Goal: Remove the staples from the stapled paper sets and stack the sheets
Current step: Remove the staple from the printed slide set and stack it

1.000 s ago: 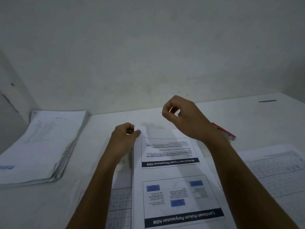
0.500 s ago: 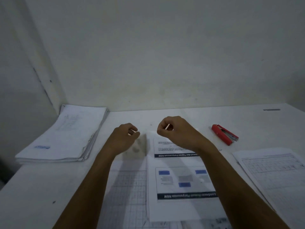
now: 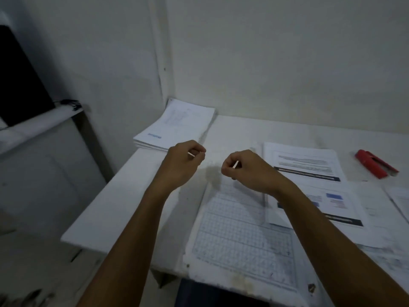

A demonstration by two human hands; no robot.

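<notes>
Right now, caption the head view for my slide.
Both fists, left hand and right hand, raised over the grid sheet; red stapler sits at right.

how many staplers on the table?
1: the red stapler lies at the table's far right, beyond the printed sheets. Neither hand touches it. Others could sit outside the view.

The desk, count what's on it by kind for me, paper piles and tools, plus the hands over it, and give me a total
Paper piles or sets: 4: corner stack, grid sheets, slide printout, sheets at the right edge
Red staple tool: 1
Hands: 2: left hand, right hand
Total: 7
</notes>
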